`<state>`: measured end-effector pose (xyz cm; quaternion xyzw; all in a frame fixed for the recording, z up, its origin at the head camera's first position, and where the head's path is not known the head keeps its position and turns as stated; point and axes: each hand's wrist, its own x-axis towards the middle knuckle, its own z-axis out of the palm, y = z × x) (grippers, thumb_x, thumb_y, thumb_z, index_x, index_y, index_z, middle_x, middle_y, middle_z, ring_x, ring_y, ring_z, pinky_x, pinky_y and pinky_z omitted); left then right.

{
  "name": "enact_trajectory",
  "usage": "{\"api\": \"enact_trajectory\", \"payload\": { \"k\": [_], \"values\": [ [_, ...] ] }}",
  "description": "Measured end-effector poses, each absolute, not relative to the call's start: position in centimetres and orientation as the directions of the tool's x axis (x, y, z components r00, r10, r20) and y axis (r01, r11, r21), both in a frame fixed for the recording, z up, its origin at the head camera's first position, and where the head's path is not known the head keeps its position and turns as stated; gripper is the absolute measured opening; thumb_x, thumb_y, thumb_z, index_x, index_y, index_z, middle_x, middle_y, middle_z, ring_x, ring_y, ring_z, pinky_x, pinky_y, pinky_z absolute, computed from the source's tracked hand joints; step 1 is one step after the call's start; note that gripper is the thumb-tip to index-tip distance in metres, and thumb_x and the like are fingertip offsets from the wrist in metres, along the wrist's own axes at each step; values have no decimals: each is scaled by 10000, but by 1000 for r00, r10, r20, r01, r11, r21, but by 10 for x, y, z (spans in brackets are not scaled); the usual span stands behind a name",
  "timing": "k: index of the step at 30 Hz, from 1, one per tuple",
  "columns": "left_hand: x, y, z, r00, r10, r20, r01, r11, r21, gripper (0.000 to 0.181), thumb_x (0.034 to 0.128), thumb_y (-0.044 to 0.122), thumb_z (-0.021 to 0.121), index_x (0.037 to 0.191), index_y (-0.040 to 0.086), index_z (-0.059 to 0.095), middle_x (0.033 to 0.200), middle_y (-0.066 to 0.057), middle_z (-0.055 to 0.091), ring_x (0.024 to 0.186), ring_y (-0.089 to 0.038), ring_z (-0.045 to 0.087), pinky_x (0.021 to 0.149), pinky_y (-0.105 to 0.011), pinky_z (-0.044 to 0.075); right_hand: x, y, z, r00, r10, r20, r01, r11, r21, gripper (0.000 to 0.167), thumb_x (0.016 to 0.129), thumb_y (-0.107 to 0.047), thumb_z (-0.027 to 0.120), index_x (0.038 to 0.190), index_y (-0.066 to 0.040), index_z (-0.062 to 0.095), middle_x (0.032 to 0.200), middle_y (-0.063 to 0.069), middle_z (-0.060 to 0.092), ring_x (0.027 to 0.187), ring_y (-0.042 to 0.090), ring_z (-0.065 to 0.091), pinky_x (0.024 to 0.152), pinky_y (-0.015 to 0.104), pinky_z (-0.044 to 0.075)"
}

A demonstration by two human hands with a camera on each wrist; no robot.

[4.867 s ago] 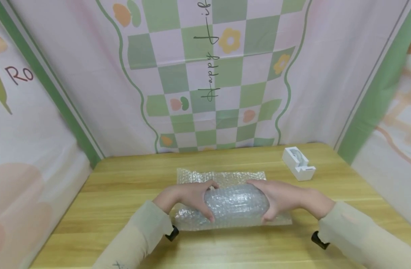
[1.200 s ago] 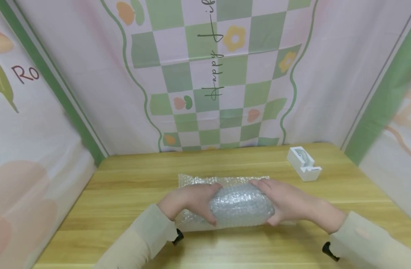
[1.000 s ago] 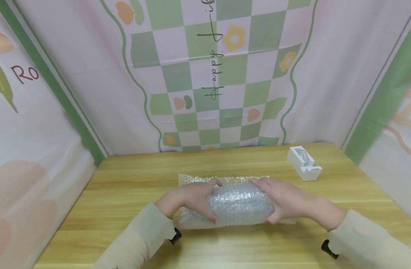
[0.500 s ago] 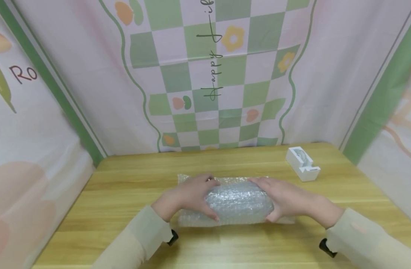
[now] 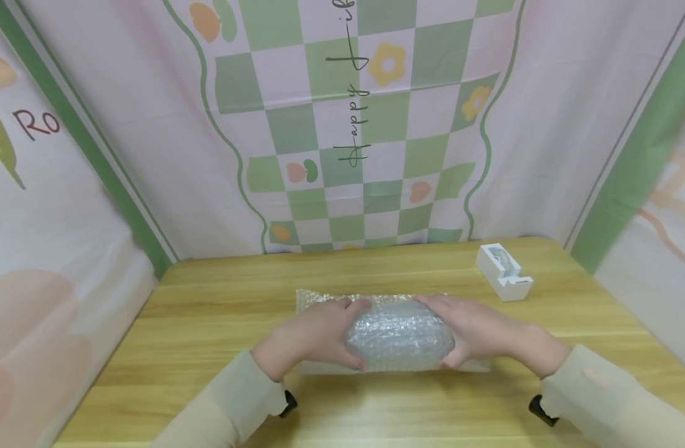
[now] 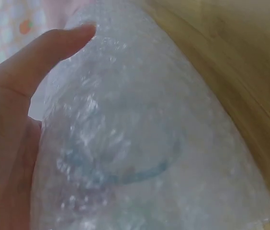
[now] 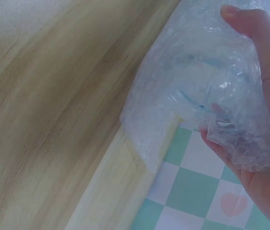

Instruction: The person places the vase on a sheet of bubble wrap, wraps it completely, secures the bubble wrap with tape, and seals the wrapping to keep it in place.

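Note:
A bubble-wrap roll (image 5: pixel 400 336) lies crosswise at the middle of the table, with loose wrap sticking out behind and at both ends. My left hand (image 5: pixel 314 333) grips its left end, thumb on the near side. Its right end is gripped by my right hand (image 5: pixel 479 330). In the left wrist view the wrap (image 6: pixel 140 120) fills most of the frame, and a bluish curved line shows through it. The right wrist view shows the layered end of the wrap (image 7: pixel 211 86) beside my right hand (image 7: pixel 269 72). What is inside cannot be made out clearly.
A white tape dispenser (image 5: pixel 504 274) with a clear roll stands at the back right of the wooden table (image 5: pixel 219 292). Behind the table hangs a green and white checked curtain (image 5: pixel 342 124), and more patterned cloth hangs at both sides.
Since several seconds ago, the loose flap behind the roll shows less. In the last second the left fingers have shifted slightly on the wrap, while the right hand keeps its grip.

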<state>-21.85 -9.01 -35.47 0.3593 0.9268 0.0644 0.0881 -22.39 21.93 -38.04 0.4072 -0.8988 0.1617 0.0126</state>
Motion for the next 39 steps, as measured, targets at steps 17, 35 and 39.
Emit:
{"api": "enact_trajectory", "payload": {
  "k": [17,35,39],
  "values": [
    [-234,-83,-352,-686,709,-160,692,705,158,1030,730,456,910,1563,140,392,1425,-71,593,1225,-233,612,1015,-382,525,-227,222,-383,-667,-730,149,-730,598,-331,1102,603,-384,948,1460,79,432,1345,200,605,1153,360,618,939,589,539],
    [-238,-96,-356,-643,738,-205,674,672,308,1034,748,417,913,1579,113,378,1510,-39,522,1306,-183,553,1100,-347,451,-225,214,-361,-685,-728,-46,-645,634,-427,1198,641,-444,930,1543,61,324,1416,206,561,1140,338,626,958,565,536],
    [-237,-96,-357,-646,734,-209,667,676,313,1033,743,412,918,1574,111,385,1514,-44,519,1306,-182,553,1097,-342,454,-224,214,-361,-678,-735,-29,-649,616,-447,1182,650,-420,929,1551,38,314,1420,202,546,1147,339,615,940,565,545]
  ]
}}
